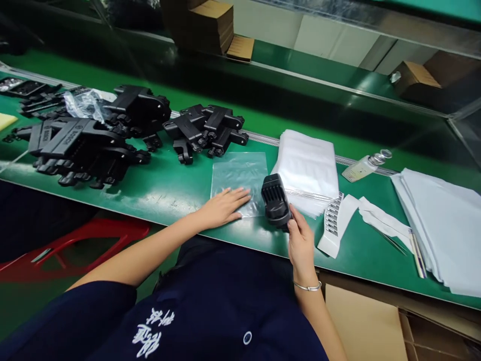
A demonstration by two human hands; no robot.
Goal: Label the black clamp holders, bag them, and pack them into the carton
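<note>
My left hand (224,206) lies flat with its fingers stretched out on a clear plastic bag (239,170) near the bench's front edge. In my right hand (301,236) is a black plastic part with a ribbed, slotted face (276,199), held upright just above the bench, its lower end gripped between thumb and fingers. Behind that part lies a thick stack of clear plastic bags (308,158). A strip of printed labels (332,220) curls on the bench to the right of my right hand.
Black plastic parts form a smaller pile (205,128) and a larger pile (86,145) on the left. Toward the right are a bottle (363,168), tweezers (391,238), pens (418,253) and white sheets (443,225). A red stool (82,245) and an open carton (366,321) stand below the bench.
</note>
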